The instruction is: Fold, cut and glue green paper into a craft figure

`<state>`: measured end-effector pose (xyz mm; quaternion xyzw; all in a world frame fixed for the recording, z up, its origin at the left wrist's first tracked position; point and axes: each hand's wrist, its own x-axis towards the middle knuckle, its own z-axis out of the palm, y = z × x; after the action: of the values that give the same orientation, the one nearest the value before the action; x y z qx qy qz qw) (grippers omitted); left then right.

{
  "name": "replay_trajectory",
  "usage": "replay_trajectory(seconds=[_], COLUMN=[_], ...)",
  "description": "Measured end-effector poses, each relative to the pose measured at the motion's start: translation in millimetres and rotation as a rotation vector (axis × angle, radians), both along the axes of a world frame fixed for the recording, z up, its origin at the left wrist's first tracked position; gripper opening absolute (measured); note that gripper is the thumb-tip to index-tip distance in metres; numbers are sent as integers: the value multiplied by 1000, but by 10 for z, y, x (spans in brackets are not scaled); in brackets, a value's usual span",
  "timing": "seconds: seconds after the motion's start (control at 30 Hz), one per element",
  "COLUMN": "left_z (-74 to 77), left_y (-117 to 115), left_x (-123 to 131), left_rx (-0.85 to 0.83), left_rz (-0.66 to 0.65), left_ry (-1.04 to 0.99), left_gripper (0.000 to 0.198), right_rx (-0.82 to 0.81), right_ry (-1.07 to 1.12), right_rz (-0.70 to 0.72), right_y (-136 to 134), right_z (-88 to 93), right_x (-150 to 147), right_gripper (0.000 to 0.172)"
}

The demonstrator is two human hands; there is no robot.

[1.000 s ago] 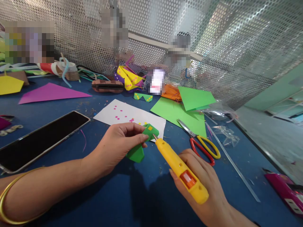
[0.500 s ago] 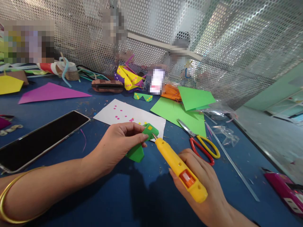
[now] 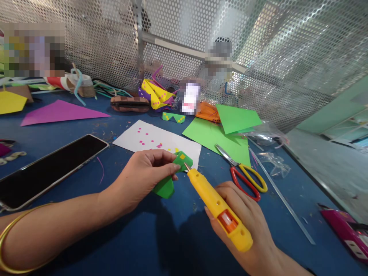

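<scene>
Between the thumb and fingers of my left hand (image 3: 152, 166) is a small green paper piece (image 3: 165, 187), with one yellow square on its upper part. My right hand (image 3: 244, 214) is wrapped round a yellow hot glue gun (image 3: 212, 195). The gun's metal nozzle points at the green piece beside the yellow square; whether it touches cannot be made out. Behind my left hand lies a white sheet (image 3: 129, 138) with small pink and yellow squares on it. Just beyond is a green mask-like cutout (image 3: 174, 117) dotted with yellow squares.
Scissors (image 3: 237, 165) with red and yellow handles lie right of the gun, partly on green paper (image 3: 207, 134). A clear glue stick (image 3: 283, 197) and a magenta power strip (image 3: 345, 230) are farther right. At left are a phone (image 3: 54, 168) and purple paper (image 3: 60, 112). Perforated metal (image 3: 178, 23) stands behind.
The glue gun's nozzle has shifted very slightly left at the green piece. Both hands keep their grips, and the things on the table stay put.
</scene>
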<state>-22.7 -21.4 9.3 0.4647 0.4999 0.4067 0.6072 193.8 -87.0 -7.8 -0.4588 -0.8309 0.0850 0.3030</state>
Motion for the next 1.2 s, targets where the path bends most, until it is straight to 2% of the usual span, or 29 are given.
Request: replay_trajectory(seconds=[0.23,0.37,0.5,0.57,0.63,0.73,0.83,0.93,1.1,1.2], left_z=[-7,7,-6,-20,-31,-40,-49,-60,-49,-30], left_y=[6,19,28,30,32,35,46,61,61,60], left_x=[-2,4,2,-7,-18,-30,-37,-38,-25,-18], left_rx=[10,6,-7,-14,-16,4,20,22,31,30], left_rz=[-4,26,22,16,14,11,2,-8,21,38], left_ry=[18,17,20,22,33,46,48,63,57,42], left_gripper=[17,19,21,23,23,21,21,22,22,21], right_rx=[7,-3,12,48,61,-7,-115,-199,-148,-161], right_ry=[-18,-11,138,226,289,321,265,90,-448,-535], right_rz=[-40,3,54,12,-84,-280,-493,-680,-1023,-1124], right_y=[-4,7,-4,-2,31,168,374,561,732,795], right_z=[-5,22,52,58,62,76,95,108,76,9], right_x=[16,-2,2,32,92,263,557,918,1376,1512], right_gripper=[3,4,3,6,10,15,31,36,32,32])
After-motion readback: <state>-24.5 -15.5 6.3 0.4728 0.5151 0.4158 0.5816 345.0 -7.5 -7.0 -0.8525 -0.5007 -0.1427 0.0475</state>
